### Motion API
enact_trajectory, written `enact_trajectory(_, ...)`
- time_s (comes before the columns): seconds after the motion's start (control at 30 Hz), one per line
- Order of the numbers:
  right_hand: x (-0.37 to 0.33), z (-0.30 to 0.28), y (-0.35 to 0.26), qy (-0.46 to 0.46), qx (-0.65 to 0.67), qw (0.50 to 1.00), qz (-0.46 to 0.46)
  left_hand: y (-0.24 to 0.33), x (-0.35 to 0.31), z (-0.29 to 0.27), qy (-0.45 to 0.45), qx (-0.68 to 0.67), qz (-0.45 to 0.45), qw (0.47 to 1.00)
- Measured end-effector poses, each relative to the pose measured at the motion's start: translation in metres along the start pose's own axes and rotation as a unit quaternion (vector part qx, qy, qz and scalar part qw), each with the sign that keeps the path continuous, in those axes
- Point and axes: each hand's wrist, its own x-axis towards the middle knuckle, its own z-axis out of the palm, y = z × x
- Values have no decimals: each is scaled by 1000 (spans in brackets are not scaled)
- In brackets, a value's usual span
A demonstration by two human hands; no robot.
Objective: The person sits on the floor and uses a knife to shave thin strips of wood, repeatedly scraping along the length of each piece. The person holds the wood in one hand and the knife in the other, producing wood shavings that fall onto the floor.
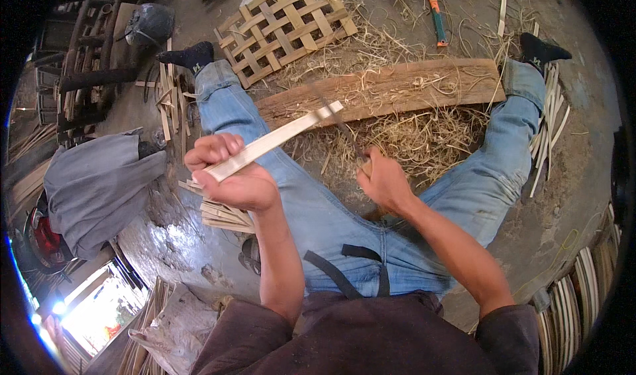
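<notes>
My left hand [233, 176] grips a flat, pale wooden strip [281, 133], which slants up to the right over my left leg. In my right hand [386, 181] is a knife [346, 133], its thin dark blade smeared by motion and its handle mostly hidden in my fist. The blade crosses the strip near its far end; I cannot tell whether it touches. Beyond both hands a wooden plank [397, 87] lies between my outstretched legs, with curly shavings [430, 140] heaped on and before it.
A woven lattice panel [285, 27] lies beyond my left leg. A hammer [436, 14] rests at the far right. Cut strips [225, 216] are bundled by my left hip, and more strips [548, 126] lie outside my right leg. A grey cloth [99, 189] hangs at left.
</notes>
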Motion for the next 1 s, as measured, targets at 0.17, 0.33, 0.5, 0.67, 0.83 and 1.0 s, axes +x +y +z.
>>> enact_trajectory(0.17, -7, 3, 0, -31, -54, 998, 26, 29, 10, -14, -32, 227, -97, 969)
enact_trajectory(0.33, 1, -3, -6, -57, -47, 997, 30, 53, 6, -42, -95, 254, -160, 949)
enact_trajectory(0.5, -15, 7, -33, -77, -11, 995, -62, 62, -8, -36, -80, 338, -119, 930)
enact_trajectory(0.67, -54, -17, -128, -162, 83, 978, -102, 58, -22, -26, -34, 361, -73, 929)
enact_trajectory(0.83, -44, -12, -115, -149, 71, 983, -75, 54, -29, -24, -62, 414, -97, 903)
enact_trajectory(1.0, -52, -18, -109, -182, 73, 978, -76, 58, -43, -37, -57, 381, -121, 915)
